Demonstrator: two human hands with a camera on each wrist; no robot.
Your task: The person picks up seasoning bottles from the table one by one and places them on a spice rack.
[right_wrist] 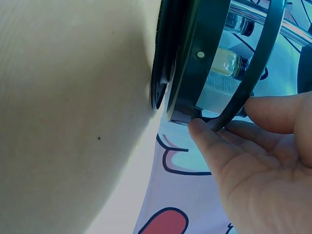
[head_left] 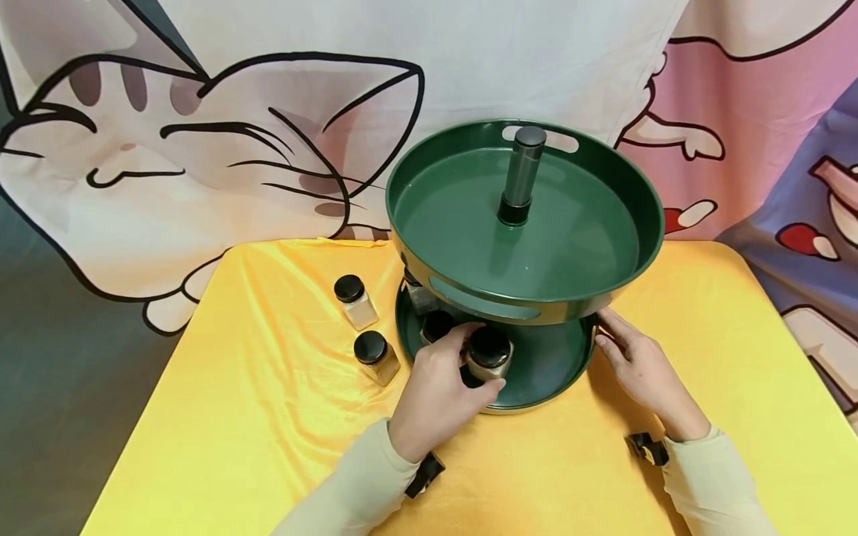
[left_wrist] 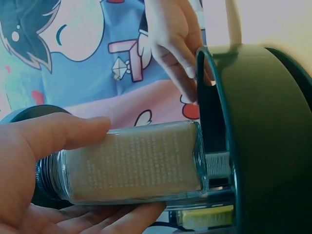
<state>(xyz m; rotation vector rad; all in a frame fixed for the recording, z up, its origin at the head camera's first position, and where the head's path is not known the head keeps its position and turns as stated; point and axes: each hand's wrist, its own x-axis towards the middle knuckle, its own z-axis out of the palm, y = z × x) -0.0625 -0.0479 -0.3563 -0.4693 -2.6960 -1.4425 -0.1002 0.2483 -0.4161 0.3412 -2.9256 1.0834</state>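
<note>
My left hand [head_left: 434, 391] grips a square glass spice jar [head_left: 489, 353] with a black lid, over the front of the lower green tray [head_left: 546, 372] of a two-tier stand. In the left wrist view pale contents and fine printed lines show on the jar [left_wrist: 134, 161], with the thumb on one side and fingers on the other. At the lower tray's right side, my right hand [head_left: 643, 368] pinches the rim; in the right wrist view the thumb and fingers close around the rim's handle bar [right_wrist: 253, 73]. The upper tray partly hides two black-lidded jars [head_left: 439, 325] [head_left: 421, 298] on the lower tray's left.
Two more black-lidded jars, one farther [head_left: 358, 305] and one nearer [head_left: 377, 357], stand on the yellow cloth [head_left: 268, 417] left of the stand. The upper green tray [head_left: 456, 216] overhangs the lower one, with a post [head_left: 523, 167] in its middle. A cartoon curtain [head_left: 523, 59] hangs behind.
</note>
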